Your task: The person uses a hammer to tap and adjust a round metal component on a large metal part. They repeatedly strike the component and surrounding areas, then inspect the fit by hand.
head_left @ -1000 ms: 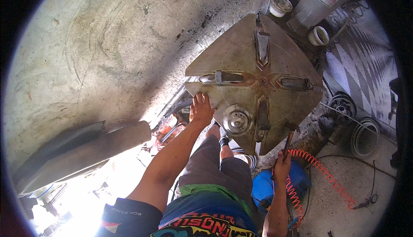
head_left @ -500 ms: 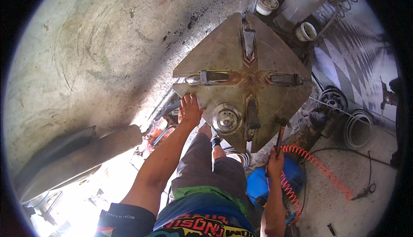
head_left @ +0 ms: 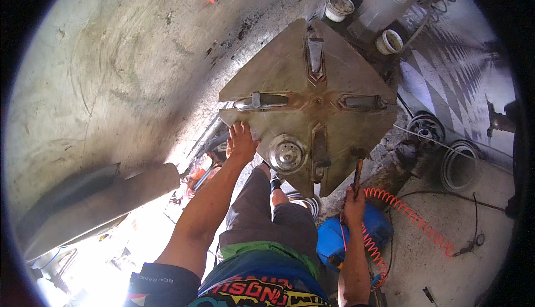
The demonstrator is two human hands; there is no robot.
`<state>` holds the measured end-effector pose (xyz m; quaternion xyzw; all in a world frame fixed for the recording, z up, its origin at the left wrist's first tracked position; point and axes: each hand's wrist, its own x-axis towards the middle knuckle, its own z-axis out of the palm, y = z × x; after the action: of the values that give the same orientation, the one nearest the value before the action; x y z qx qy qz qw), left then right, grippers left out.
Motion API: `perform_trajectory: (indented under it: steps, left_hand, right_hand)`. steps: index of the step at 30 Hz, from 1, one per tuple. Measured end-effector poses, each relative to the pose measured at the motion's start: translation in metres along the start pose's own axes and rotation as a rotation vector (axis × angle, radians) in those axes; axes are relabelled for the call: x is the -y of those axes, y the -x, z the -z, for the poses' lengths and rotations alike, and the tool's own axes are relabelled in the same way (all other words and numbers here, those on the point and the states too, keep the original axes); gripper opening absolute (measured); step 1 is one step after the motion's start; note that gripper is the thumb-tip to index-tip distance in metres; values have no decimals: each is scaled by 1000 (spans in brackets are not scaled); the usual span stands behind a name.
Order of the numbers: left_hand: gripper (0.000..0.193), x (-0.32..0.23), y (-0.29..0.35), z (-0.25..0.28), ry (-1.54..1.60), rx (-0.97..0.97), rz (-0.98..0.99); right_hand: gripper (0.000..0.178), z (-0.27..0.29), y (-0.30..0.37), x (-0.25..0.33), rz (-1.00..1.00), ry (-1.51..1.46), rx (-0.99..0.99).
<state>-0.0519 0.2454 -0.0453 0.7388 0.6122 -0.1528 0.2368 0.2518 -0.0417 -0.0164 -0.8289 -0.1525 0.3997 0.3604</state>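
Note:
In front of me is a square metal turntable [head_left: 267, 78] with four slots and a clamp jaw [head_left: 315, 56] in each. My left hand [head_left: 242, 141] lies on its near-left edge, fingers stretched out flat and holding nothing. A round, dished metal disc [head_left: 287, 154] with small holes rests on the near corner, to the right of that hand and apart from it. My right hand [head_left: 354, 206] is wrapped round the handle of a hammer [head_left: 358, 171]. The hammer's dark head is up by the turntable's near-right edge; I cannot tell whether they touch.
A blue tank [head_left: 373, 234] and a coiled orange air hose [head_left: 409, 218] lie by my right arm. Wheel rims [head_left: 426, 127] stand on the right. Two white buckets [head_left: 339, 8] are at the back beside a grey column [head_left: 376, 6]. A large metal cylinder [head_left: 139, 190] lies left.
The whole view has shifted slightly, so the turntable appears a little further left. My left hand stays on the edge and my right hand still grips the hammer, raised slightly.

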Motion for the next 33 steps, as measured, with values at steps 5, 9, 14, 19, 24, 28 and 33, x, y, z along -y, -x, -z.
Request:
perform_trajectory:
  steps: [5,9,14,19,24,28,33]
  left_hand:
    - [91,2,-3,-1,-11,19,-5]
    - [89,2,-2,-5,-24,-37,-32]
    - [87,0,2,-6,-46,-78,-35]
    - [89,2,-1,0,11,-21,-33]
    - [87,2,-1,2,-6,-52,-45]
    - [87,0,2,0,-43,-62,-40]
    - [88,1,3,1,-35,-66,-42]
  right_hand:
    - [27,-1,0,3,78,-21,-16]
    - [33,-9,-2,33,-76,-149,-25]
    - [37,-57,-27,93,-103,-397,26]
    - [40,-101,-65,132,-166,-439,215]
    - [34,-145,-72,144,-138,-348,252]
    - [27,-158,-70,144,-188,-423,117]
    - [31,-152,-66,142,-199,-389,313]
